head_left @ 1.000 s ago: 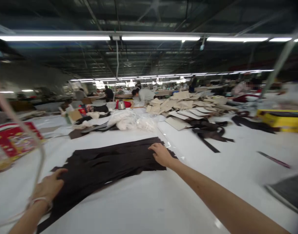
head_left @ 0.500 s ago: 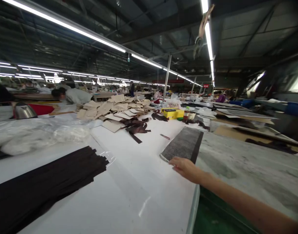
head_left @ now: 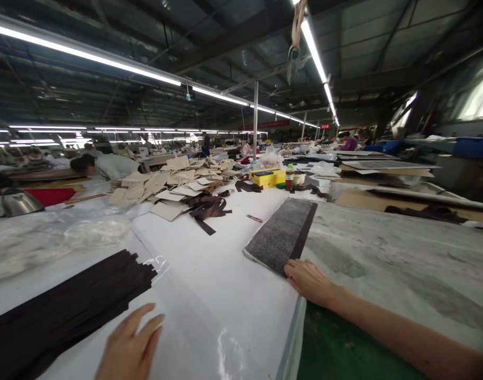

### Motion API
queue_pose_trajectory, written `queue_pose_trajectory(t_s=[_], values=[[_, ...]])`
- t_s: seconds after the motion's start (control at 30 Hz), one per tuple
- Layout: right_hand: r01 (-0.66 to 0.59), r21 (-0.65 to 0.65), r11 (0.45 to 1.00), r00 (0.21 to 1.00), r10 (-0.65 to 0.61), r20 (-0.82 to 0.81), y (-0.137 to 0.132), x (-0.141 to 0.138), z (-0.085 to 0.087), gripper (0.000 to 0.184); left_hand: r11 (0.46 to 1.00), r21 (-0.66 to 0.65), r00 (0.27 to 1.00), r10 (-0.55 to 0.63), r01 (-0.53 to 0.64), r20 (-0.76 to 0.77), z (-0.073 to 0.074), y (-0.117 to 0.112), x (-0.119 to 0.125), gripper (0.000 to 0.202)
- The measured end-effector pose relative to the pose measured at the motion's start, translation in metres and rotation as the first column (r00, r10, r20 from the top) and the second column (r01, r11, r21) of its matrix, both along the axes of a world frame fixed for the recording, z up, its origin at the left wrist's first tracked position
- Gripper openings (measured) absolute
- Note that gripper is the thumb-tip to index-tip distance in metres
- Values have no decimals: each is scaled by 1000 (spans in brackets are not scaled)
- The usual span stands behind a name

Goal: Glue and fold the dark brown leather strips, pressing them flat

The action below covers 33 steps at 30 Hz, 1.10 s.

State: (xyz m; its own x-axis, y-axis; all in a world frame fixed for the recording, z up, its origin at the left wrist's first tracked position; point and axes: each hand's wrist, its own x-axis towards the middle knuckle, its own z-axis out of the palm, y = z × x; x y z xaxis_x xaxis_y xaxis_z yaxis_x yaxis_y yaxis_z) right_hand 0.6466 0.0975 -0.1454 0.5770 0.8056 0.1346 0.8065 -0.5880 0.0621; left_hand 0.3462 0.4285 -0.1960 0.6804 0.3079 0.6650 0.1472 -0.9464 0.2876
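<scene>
My right hand (head_left: 310, 282) rests at the near end of a grey felt-like stack (head_left: 279, 236) that lies across the right edge of the white table (head_left: 233, 279); its fingers curl at the stack's corner, touching it. My left hand (head_left: 131, 348) hovers flat over the white table at the bottom, fingers stretched out and holding nothing. Just left of it lies a pile of dark brown fabric strips (head_left: 63, 311).
Beige cut pieces (head_left: 174, 182) and dark straps (head_left: 205, 208) lie further back, with a yellow box (head_left: 268, 177) and clear plastic bags (head_left: 55, 237). A worn grey table (head_left: 399, 264) stands to the right across a green gap (head_left: 328, 348). Other people work in the distance.
The view swung right from the dark strips. My right hand left the strips and reached the grey stack's near end. My left hand has come back into view, open.
</scene>
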Motion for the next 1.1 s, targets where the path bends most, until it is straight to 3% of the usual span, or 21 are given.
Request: queue_pose_trajectory(t_s=[0.13,0.27,0.37,0.5,0.7,0.9,1.0,1.1], values=[[29,47,998,995,-25,-92,-3,11,-1,20,977,-90,967,-206,195,-149,11,-82,76,30],[80,118,990,977,-55,-205,-4,21,-2,17,875,-249,854,-469,415,-224,38,-152,138,38],[126,168,978,953,-72,-295,-5,28,-3,16,830,-272,805,-547,487,-230,44,-174,179,44],[162,215,963,916,-66,-396,-6,36,-4,14,822,-303,794,-557,483,-246,25,-181,222,52],[199,288,937,865,-30,-501,-9,48,-11,12,832,-318,798,-538,454,-271,-2,-182,234,64],[272,363,891,804,-3,-594,-17,63,-16,21,843,-285,791,-531,456,-305,1,-188,224,60],[365,437,822,770,-3,-638,-26,77,-11,25,853,-258,791,-520,455,-324,4,-193,221,51],[476,540,694,746,6,-666,-40,98,11,25,865,-233,793,-501,445,-345,5,-196,220,41]])
